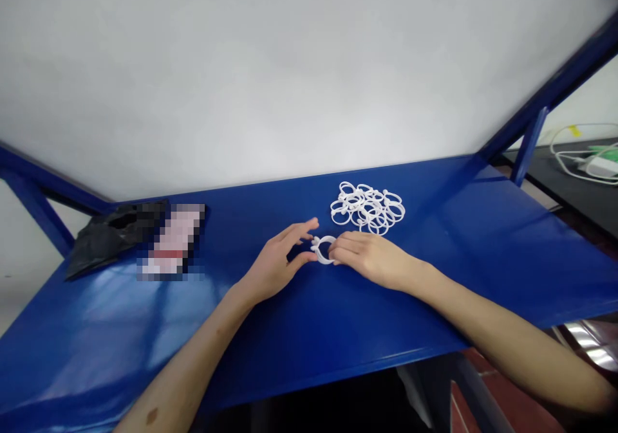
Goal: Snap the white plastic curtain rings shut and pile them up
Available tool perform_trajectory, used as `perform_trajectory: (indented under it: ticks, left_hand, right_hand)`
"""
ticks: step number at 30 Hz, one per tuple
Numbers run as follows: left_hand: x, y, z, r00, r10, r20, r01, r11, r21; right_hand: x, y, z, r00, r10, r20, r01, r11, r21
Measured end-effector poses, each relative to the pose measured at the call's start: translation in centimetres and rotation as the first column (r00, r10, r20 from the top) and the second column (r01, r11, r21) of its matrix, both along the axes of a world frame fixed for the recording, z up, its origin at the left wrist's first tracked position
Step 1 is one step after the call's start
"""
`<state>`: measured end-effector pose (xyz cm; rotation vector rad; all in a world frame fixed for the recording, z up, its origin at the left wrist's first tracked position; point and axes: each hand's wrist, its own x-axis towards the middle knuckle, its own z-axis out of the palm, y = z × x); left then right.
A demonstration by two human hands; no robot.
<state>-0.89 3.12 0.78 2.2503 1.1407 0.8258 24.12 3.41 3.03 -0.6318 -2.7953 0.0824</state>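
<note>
A single white plastic ring lies on the blue table, held between both hands. My left hand pinches its left side with thumb and fingers curled. My right hand grips its right side, fingers together. Just beyond, a pile of several white plastic rings rests on the table, apart from both hands.
A black bag and a blurred pinkish packet lie at the table's far left. A white wall stands behind. Blue frame bars rise at the right, with white cables on a dark surface beyond.
</note>
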Motion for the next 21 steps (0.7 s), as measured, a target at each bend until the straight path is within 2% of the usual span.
perform_trajectory:
  ticks: [2,4,7,10,12,14,16,17,19,21]
  left_hand:
    - [0.1,-0.1,0.1,0.997,-0.025,0.067,0.028,0.999,-0.033]
    - [0.1,0.1,0.1,0.995,0.013,0.099,-0.007,0.998,-0.065]
    - [0.1,0.3,0.0,0.991,0.074,0.115,-0.061,0.992,-0.114]
    - [0.2,0.4,-0.3,0.992,0.079,0.097,-0.066,0.989,-0.135]
    - [0.3,0.2,-0.4,0.995,0.074,0.060,-0.071,0.996,-0.047]
    - [0.6,-0.3,-0.3,0.998,0.064,0.001,-0.064,0.986,0.151]
    - [0.9,-0.9,-0.2,0.996,0.024,-0.086,0.007,0.936,0.352]
    - [1.0,-1.2,-0.1,0.990,-0.004,-0.139,0.062,0.909,0.413]
    - [1.3,-1.6,0.0,0.970,-0.043,-0.240,0.150,0.881,0.449]
    - [1.5,-1.8,-0.1,0.949,-0.054,-0.312,0.189,0.888,0.420]
  right_hand:
    - [-0.4,-0.3,-0.2,0.999,0.043,-0.010,-0.043,0.999,-0.008]
    - [-0.7,-0.4,-0.3,0.998,0.057,-0.013,-0.057,0.998,-0.007]
    - [-0.8,-0.5,-0.5,0.998,0.055,-0.021,-0.055,0.998,0.012]
    - [-0.8,-0.5,-0.7,0.999,0.045,-0.019,-0.045,0.999,0.026]
    - [-0.8,-0.5,-0.8,0.999,0.028,-0.019,-0.028,0.999,0.028]
    - [-0.8,-0.4,-0.8,0.999,-0.014,-0.034,0.015,0.999,0.036]
    - [-0.7,-0.3,-0.7,0.996,-0.066,-0.057,0.069,0.996,0.060]
    - [-0.7,-0.3,-0.7,0.994,-0.084,-0.066,0.089,0.993,0.074]
    - [-0.8,-0.4,-0.8,0.993,-0.086,-0.079,0.094,0.990,0.106]
    - [-1.0,-0.5,-0.9,0.995,-0.049,-0.085,0.061,0.987,0.146]
